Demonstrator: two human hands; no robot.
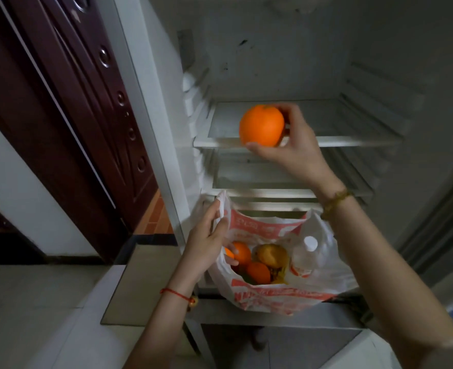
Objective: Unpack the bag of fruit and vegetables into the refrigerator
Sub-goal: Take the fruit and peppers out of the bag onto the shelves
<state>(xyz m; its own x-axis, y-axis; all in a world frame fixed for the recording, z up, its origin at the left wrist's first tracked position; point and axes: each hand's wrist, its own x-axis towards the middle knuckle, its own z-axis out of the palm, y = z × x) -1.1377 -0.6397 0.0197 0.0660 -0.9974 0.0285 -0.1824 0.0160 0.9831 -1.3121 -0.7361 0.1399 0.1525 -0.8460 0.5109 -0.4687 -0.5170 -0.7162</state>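
Note:
My right hand (pixel 297 145) grips a large orange (pixel 261 125) at the front left of the refrigerator's upper glass shelf (pixel 353 123). Whether the orange touches the shelf I cannot tell. Below, a white plastic bag with red print (pixel 273 294) rests in the bottom of the fridge. My left hand (pixel 206 235) pinches its left handle and holds the bag's mouth wide. Inside lie two smaller oranges (pixel 242 253), a yellowish-brown fruit (pixel 273 255) and some dark produce underneath.
A second glass shelf (pixel 260 179) sits under the upper one, with nothing on it. A white-capped plastic bottle (pixel 310 246) shows through the bag's right side. A dark red door (pixel 68 115) stands to the left of the fridge. The fridge's right wall carries shelf rails.

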